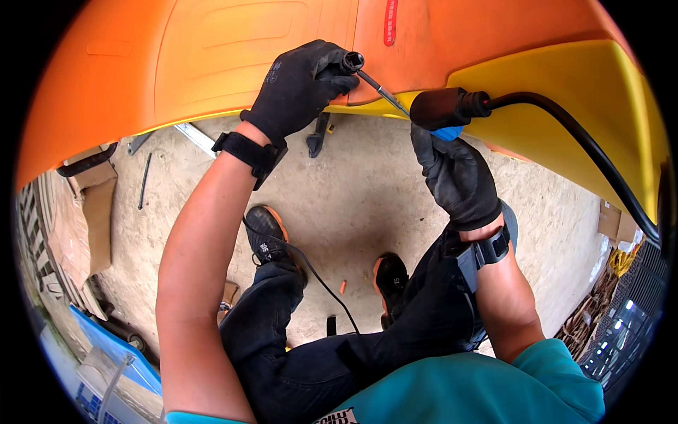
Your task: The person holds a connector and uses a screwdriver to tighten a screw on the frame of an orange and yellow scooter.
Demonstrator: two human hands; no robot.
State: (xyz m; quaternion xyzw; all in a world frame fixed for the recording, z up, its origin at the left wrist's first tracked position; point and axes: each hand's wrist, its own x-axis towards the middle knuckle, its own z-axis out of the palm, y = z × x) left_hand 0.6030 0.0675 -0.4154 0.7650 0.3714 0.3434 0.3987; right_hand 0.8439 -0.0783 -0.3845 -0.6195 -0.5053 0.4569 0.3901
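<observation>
My left hand (pixel 300 85), in a black glove, is at the lower edge of the orange panel (pixel 240 49). Its thumb and fingers pinch a small black cylindrical part (pixel 352 62) with an open end. My right hand (pixel 459 173), gloved too, grips a screwdriver by its blue handle (pixel 447 133). The metal shaft (pixel 385 92) slants up and left, its tip at the black part. A black plug (pixel 441 107) on a thick black cable (pixel 572 127) overlaps the view of the handle and hides some of it. Whether my right hand touches this plug I cannot tell.
A yellow panel (pixel 565 78) curves beside the orange one on the right. On the concrete floor (pixel 339 177) lie a thin black rod (pixel 145 181) and a small orange piece (pixel 342 287). Cardboard (pixel 95 212) stands at left. A thin cable (pixel 311 268) runs between my feet.
</observation>
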